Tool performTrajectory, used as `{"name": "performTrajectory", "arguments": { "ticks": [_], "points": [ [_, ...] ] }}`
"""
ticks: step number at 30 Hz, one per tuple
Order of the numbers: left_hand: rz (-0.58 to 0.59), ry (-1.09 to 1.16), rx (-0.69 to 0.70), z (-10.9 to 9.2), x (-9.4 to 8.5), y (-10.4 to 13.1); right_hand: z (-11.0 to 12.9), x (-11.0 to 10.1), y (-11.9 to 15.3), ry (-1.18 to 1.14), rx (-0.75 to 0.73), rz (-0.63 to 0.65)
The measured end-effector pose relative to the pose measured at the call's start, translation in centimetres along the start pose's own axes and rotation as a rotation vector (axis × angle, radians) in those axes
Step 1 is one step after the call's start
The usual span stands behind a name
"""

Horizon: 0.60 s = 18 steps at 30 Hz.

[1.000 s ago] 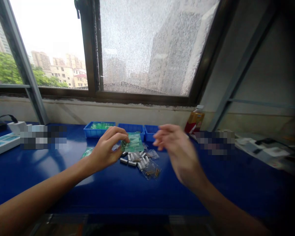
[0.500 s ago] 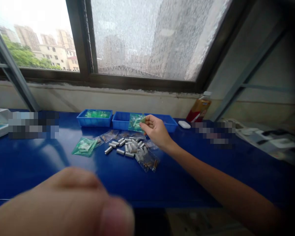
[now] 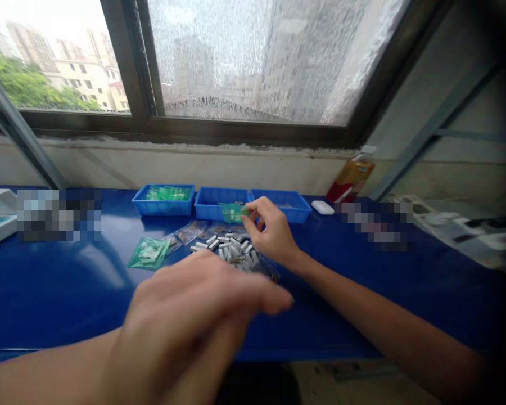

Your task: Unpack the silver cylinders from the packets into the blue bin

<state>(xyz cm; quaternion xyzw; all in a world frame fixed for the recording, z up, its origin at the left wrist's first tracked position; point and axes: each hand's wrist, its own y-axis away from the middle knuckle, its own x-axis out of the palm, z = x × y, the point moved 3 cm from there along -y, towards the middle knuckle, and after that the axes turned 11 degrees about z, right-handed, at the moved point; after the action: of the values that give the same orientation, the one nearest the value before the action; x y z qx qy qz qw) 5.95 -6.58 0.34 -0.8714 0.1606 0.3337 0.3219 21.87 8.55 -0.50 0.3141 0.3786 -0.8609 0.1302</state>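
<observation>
My right hand (image 3: 272, 230) pinches the edge of a small green plastic bag (image 3: 231, 212) between thumb and fingers, in front of the middle blue bin (image 3: 208, 211). Below it lies a pile of short silver metal cylinders (image 3: 236, 247), mixed with small clear bags (image 3: 189, 232) of brass-coloured parts. Left of the pile rests another green bag (image 3: 149, 253) with pale pieces inside. Close to the camera, my left hand (image 3: 189, 315) hangs over the front of the table, blurred, covering part of the pile. Its fingers are mostly hidden.
The left blue bin (image 3: 141, 208) contains green bags; the right blue bin (image 3: 301, 215) is partly behind my right hand. Farther right are a white rounded object (image 3: 322, 207) and a drink bottle (image 3: 352, 175). A window (image 3: 253, 67) rises behind the blue table (image 3: 80, 304).
My left hand has risen and moved right into fuller view, now covering some of the pile. The green bag in my right hand has tilted and shows less of its face.
</observation>
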Motion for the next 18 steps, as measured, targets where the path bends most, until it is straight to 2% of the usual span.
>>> {"name": "performTrajectory", "arguments": {
  "ticks": [2, 4, 6, 8, 10, 12, 15, 17, 18],
  "points": [
    [-0.057, 0.227, -0.140, 1.9, -1.6, -4.5, 0.0, -0.1, -0.3, 0.081, -0.076, -0.039],
    [-0.038, 0.516, -0.310, 4.6, -2.0, -7.5, 0.2, 0.0, -0.4, 0.140, -0.158, -0.054],
    [0.056, 0.732, -0.486, 7.2, -1.4, -8.7, 0.5, 0.2, -0.2, 0.211, -0.245, -0.029],
    [0.080, 0.775, -0.483, 8.7, -0.8, -9.0, 0.9, 0.5, 0.1, 0.277, -0.315, 0.027],
    [-0.002, 0.604, -0.384, 9.4, -0.7, -8.6, 1.3, 0.5, 0.2, 0.291, -0.309, 0.054],
    [-0.119, 0.285, -0.254, 9.4, -1.0, -8.1, 1.6, 0.4, -0.2, 0.198, -0.201, 0.055],
    [-0.198, -0.142, -0.041, 9.1, -1.1, -7.2, 1.8, 1.0, -1.1, -0.214, 0.082, 0.215],
    [-0.181, -0.288, 0.065, 9.1, -0.9, -6.9, 1.8, 1.8, -1.4, -0.509, 0.264, 0.310],
    [-0.162, -0.321, 0.097, 9.2, -0.8, -6.8, 1.7, 2.2, -1.5, -0.600, 0.326, 0.300]
  ]
}}
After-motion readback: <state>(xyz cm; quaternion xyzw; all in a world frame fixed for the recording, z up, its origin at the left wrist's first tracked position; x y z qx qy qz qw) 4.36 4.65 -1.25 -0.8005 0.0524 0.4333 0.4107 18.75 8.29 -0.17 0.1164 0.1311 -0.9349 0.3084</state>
